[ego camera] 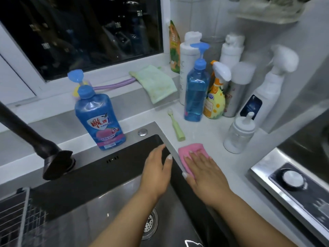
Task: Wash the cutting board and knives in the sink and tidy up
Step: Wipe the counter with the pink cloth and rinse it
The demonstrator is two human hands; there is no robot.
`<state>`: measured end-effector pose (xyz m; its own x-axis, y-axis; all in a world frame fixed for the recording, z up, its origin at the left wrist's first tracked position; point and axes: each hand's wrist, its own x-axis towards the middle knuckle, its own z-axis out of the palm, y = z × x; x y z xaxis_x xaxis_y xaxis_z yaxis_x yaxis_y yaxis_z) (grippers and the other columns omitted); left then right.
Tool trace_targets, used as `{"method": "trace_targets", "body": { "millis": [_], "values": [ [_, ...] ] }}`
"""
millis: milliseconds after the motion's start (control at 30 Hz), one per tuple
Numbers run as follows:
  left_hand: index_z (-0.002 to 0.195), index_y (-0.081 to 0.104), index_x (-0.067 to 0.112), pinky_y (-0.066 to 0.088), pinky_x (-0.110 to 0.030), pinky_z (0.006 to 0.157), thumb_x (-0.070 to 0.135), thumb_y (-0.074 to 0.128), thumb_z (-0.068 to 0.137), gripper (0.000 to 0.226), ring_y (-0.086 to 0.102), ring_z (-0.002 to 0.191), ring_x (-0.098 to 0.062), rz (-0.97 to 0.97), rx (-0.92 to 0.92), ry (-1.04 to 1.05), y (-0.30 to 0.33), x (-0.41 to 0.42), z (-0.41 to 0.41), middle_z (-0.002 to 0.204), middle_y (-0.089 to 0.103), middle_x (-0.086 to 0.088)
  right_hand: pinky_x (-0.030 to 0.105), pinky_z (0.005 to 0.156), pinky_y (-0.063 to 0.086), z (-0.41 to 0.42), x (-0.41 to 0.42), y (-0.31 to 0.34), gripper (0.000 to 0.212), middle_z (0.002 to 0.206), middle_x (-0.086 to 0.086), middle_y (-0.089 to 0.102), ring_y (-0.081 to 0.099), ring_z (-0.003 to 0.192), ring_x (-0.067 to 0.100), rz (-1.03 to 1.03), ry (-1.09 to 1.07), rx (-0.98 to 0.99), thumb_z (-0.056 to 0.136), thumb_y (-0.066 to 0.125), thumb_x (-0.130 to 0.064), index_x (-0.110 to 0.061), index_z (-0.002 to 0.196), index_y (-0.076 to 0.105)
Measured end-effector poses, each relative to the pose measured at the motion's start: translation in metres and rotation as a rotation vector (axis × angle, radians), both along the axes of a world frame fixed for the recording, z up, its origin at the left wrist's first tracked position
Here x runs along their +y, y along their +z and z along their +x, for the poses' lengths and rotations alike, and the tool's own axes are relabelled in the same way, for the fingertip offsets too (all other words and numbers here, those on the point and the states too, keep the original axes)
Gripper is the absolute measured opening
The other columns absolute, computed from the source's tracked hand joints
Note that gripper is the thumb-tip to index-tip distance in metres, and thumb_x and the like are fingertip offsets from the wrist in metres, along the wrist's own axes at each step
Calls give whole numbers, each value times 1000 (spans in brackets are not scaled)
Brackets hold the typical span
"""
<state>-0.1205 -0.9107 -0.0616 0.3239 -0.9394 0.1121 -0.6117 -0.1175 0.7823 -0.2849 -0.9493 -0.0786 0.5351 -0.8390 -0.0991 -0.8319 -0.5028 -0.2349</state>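
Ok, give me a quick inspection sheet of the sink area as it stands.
Surface: white counter, wet-looking streak behind the pink cloth.
Job's things: steel sink with drain; no cutting board or knives in view.
Clutter: blue soap bottle, green toothbrush, green rag, cluster of spray and pump bottles.
Hands: right hand flat, pressing the cloth; left hand open at the sink edge.
Cables: nothing seen.
Surroundings: black faucet, dark window, stove knob.
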Motion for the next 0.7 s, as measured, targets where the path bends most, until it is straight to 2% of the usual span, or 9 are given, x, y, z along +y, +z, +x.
{"method": "trace_targets", "body": {
  "millis": [67, 167, 267, 333, 433, 533, 600, 700],
  "values": [
    [139, 46, 13, 29, -29, 112, 27, 46, 98, 42, 43, 130, -16, 30, -5, -44, -5, -10, -7, 140, 49, -2, 33, 119, -7, 7, -16, -2, 79, 159, -6, -9, -9, 147, 14, 13, 9, 6, 80, -15, -63, -30, 151, -6],
    [132, 52, 14, 34, -32, 108, 33, 41, 97, 41, 49, 122, -16, 64, 36, -71, -9, -18, -19, 130, 56, -1, 35, 120, -3, 11, -28, -2, 59, 160, -4, -7, -9, 147, 15, 25, 1, 5, 98, 8, -51, -30, 151, -6],
    [119, 60, 19, 36, -20, 94, 35, 39, 97, 35, 53, 109, -10, 32, 38, -59, -11, -11, -31, 117, 60, 5, 36, 120, -3, 5, -29, -2, 57, 160, -4, -7, -9, 147, 15, 12, 34, 0, 101, 14, -47, -29, 151, -5],
    [122, 58, 17, 30, -13, 90, 29, 42, 100, 30, 49, 109, -5, 48, 30, -25, -12, 1, -36, 119, 57, 7, 35, 121, -3, 1, -29, -2, 57, 160, -4, -8, -10, 147, 16, 26, 51, -3, 101, 14, -46, -28, 151, -6],
    [134, 50, 12, 25, -11, 97, 29, 42, 100, 39, 44, 122, -7, 117, -5, 10, -17, 18, -38, 132, 52, 3, 35, 120, -4, -7, -26, -1, 56, 160, -4, -9, -11, 147, 16, 42, 58, 4, 101, 16, -43, -27, 151, -6],
    [136, 50, 12, 28, -22, 109, 37, 39, 99, 46, 44, 129, -14, 172, -6, 20, -18, 34, -38, 138, 51, 0, 33, 120, -6, -21, -16, -3, 58, 160, -5, -9, -12, 147, 14, 38, 48, 7, 99, 11, -48, -29, 152, -4],
    [136, 51, 16, 31, -32, 112, 51, 32, 95, 57, 44, 129, -14, 189, -2, 9, -19, 42, -37, 138, 52, 1, 31, 118, -7, -34, -6, -6, 71, 160, -7, -8, -11, 147, 13, 27, 33, 3, 86, -6, -58, -30, 151, -4],
    [136, 50, 17, 32, -31, 111, 48, 33, 97, 52, 45, 129, -15, 219, -5, -14, -19, 57, -42, 138, 52, 1, 30, 116, -8, -54, 12, -7, 83, 160, -8, -5, -9, 147, 12, 19, 10, 3, 74, -17, -57, -31, 151, -2]
  ]
}}
